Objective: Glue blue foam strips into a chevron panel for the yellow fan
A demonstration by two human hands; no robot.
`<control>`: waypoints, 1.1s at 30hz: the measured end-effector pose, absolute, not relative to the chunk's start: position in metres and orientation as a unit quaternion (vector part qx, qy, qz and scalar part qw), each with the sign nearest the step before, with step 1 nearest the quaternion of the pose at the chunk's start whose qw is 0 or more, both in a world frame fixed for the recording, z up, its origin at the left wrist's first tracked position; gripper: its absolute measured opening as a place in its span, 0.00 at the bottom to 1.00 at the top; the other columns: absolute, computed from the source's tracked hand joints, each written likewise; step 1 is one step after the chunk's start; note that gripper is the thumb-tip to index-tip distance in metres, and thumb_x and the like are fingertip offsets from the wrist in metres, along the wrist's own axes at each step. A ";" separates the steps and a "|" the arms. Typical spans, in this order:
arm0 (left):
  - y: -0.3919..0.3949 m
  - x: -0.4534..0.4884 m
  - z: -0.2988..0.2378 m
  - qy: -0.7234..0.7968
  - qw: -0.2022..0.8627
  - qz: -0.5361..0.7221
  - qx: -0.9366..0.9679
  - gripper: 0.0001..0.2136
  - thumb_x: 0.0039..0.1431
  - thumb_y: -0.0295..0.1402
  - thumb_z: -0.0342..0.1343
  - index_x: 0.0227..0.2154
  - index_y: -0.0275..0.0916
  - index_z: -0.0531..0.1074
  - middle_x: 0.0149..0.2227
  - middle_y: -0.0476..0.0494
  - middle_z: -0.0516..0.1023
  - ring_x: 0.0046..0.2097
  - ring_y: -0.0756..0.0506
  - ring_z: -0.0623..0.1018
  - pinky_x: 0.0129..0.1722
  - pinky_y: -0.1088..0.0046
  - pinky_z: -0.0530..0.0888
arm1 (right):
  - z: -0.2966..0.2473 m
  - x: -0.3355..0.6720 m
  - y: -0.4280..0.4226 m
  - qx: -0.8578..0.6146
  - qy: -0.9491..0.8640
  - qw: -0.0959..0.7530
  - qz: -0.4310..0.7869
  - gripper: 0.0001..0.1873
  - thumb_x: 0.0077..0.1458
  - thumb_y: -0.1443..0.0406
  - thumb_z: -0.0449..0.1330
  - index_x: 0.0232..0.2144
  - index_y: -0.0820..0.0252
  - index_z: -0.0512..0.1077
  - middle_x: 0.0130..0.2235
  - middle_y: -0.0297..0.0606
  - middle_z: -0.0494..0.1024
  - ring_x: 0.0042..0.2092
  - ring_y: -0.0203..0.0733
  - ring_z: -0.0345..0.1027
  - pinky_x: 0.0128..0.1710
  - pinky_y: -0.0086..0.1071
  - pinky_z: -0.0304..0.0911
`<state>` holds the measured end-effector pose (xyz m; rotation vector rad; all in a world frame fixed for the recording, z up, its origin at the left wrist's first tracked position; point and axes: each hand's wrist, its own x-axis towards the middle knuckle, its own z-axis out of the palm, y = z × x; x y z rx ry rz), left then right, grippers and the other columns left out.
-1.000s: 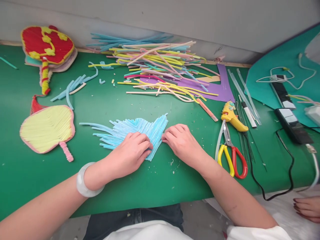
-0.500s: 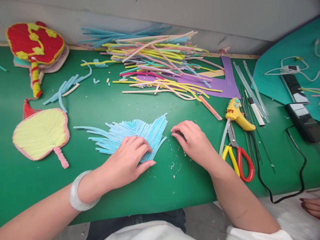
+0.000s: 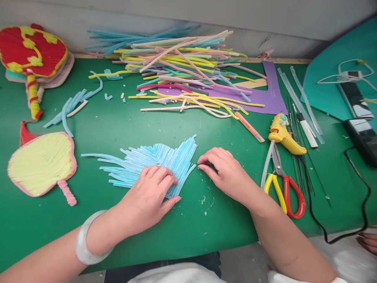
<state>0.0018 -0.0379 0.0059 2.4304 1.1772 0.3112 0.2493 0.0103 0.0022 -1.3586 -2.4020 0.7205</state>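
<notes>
A fan-shaped piece of light blue strips (image 3: 156,159) lies on the green table (image 3: 118,232) in front of me. My left hand (image 3: 150,194) presses down on its lower right part with fingers curled and the thumb lying along its tip. My right hand (image 3: 225,173) rests on the table just right of the piece, fingers bent, fingertips close to the strips' right edge, with nothing visible in it. A pale bangle (image 3: 84,241) is on my left wrist.
A heap of coloured strips (image 3: 182,70) lies at the back over purple paper (image 3: 271,98). Right of my hand are red-and-yellow scissors (image 3: 282,184), a yellow glue gun (image 3: 284,135) and clear glue sticks (image 3: 300,104). Finished yellow (image 3: 41,163) and red (image 3: 32,49) fans lie left. Another person's fingers (image 3: 368,241) show at bottom right.
My right hand drew away from the blue piece's right edge, then came back close to it. My left hand stayed pressed on the piece, its thumb stretched out.
</notes>
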 end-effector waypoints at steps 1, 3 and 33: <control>-0.038 0.002 0.006 0.422 0.209 0.111 0.875 0.08 0.64 0.34 0.56 0.42 0.38 0.66 0.43 0.41 0.72 0.45 0.40 0.70 0.45 0.59 0.67 | 0.002 0.249 0.010 -0.469 -0.834 0.142 0.252 0.03 0.66 0.66 0.56 0.37 0.57 0.70 0.39 0.37 0.76 0.43 0.44 0.67 0.44 0.38 0.59; -0.038 0.002 0.006 0.419 0.206 0.111 0.877 0.08 0.64 0.34 0.56 0.42 0.38 0.66 0.44 0.40 0.72 0.45 0.40 0.70 0.45 0.59 0.67 | 0.002 0.248 0.010 -0.467 -0.835 0.142 0.254 0.04 0.66 0.66 0.56 0.37 0.57 0.70 0.39 0.37 0.76 0.43 0.44 0.66 0.44 0.38 0.59; -0.038 0.003 0.003 0.431 0.198 0.093 0.875 0.14 0.65 0.34 0.54 0.52 0.39 0.67 0.44 0.40 0.72 0.46 0.38 0.71 0.46 0.57 0.68 | -0.003 0.239 0.009 -0.483 -0.836 0.136 0.224 0.03 0.64 0.65 0.58 0.37 0.57 0.71 0.38 0.37 0.76 0.42 0.44 0.66 0.42 0.38 0.58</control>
